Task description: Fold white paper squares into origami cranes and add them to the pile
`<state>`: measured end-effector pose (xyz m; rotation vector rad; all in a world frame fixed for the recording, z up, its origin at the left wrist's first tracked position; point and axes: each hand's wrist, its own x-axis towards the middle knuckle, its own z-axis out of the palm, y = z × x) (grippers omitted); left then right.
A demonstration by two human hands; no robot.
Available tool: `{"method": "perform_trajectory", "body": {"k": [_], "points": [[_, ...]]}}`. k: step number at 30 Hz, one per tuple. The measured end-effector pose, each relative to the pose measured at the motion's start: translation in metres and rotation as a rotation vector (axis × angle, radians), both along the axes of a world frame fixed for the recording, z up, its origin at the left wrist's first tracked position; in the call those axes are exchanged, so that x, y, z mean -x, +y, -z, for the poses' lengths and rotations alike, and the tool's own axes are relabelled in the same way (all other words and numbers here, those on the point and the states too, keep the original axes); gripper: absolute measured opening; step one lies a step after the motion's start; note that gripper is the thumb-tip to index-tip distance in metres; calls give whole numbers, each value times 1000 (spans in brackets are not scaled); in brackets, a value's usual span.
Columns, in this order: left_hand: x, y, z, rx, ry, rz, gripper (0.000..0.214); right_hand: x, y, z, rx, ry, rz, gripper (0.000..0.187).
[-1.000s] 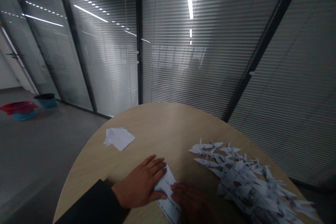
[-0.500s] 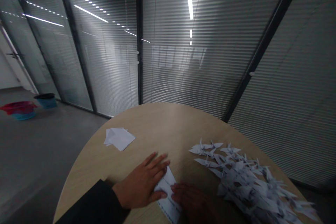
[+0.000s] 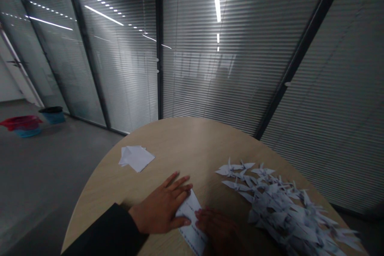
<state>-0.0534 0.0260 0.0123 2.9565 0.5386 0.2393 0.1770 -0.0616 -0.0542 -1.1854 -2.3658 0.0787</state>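
A folded strip of white paper (image 3: pixel 191 230) with rows of dark print lies on the round wooden table (image 3: pixel 192 136) near its front. My left hand (image 3: pixel 165 204) rests flat on the paper's left edge, its fingers stretched out and thumb apart. On the right edge of the paper lies my right hand (image 3: pixel 219 228), in shadow, its fingertips pressing the sheet; its fingers look extended and close together. Beside it on the right spreads a large heap of folded white paper cranes (image 3: pixel 279 208).
Several loose white paper sheets (image 3: pixel 138 158) lie stacked at the table's left. Beyond the table stands a glass partition with blinds (image 3: pixel 210 68). On the floor at far left are a bin with a red liner (image 3: pixel 24 124) and one with a black liner (image 3: pixel 53 115).
Almost nothing differs. My left hand has shifted very slightly up and left on the paper; my right hand stays in place.
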Motion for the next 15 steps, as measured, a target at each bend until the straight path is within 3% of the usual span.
{"method": "perform_trajectory", "body": {"k": [7,15], "points": [[1,8,6,63,-34,-52,67,-11,-1,17,-21,-17,-18,24],[4,9,7,-6,-16,-29,47,-14,-3,18,-33,-27,1,35]]}}
